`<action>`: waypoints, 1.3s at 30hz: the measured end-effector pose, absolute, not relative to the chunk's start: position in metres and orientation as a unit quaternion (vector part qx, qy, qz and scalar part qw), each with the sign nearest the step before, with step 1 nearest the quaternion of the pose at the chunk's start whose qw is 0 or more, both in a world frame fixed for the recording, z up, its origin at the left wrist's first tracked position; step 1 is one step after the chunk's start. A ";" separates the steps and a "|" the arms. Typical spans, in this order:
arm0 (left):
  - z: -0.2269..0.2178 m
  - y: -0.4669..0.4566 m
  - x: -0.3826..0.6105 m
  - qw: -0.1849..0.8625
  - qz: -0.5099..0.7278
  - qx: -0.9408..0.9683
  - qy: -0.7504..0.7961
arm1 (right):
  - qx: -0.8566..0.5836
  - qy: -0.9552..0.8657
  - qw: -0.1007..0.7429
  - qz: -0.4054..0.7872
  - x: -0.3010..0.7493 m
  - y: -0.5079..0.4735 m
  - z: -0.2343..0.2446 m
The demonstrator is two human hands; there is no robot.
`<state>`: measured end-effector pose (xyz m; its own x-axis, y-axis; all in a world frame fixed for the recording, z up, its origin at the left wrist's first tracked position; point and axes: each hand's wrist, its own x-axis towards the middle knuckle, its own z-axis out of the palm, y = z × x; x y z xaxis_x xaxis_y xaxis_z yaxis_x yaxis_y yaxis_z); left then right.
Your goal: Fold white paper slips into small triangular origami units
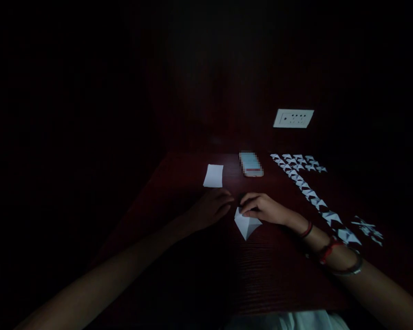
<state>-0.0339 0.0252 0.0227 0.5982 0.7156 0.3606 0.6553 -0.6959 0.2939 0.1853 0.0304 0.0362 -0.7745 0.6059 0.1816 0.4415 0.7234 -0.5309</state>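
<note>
A white folded paper (pixel 247 226), kite-like with a point toward me, lies on the dark red table. My right hand (pixel 263 208) has its thumb and bent fingers at the paper's top edge, closed on it; the fingertips partly cover that edge. Left of the paper, my left hand (pixel 215 210) hovers or rests in shadow with its fingers loosely stretched and apart, holding nothing I can see. Just beyond the left hand lies a stack of white paper sheets (pixel 214 176).
A phone (pixel 251 164) with a lit, blurred screen lies behind my hands. Rows of small folded paper pieces (pixel 309 195) run down the right side, beside a loose pile of paper bits (pixel 367 229). A socket panel (pixel 293 118) is on the back wall. Surroundings are very dark.
</note>
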 end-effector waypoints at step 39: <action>0.001 0.007 -0.023 0.022 0.174 0.955 0.239 | -0.474 -0.830 0.251 0.152 0.201 0.008 0.021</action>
<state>-0.0232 0.0066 0.0007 0.8252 0.4637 0.3225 0.4483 -0.8850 0.1255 0.2012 0.0084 0.0214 -0.4248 0.8635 0.2719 0.7109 0.5042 -0.4904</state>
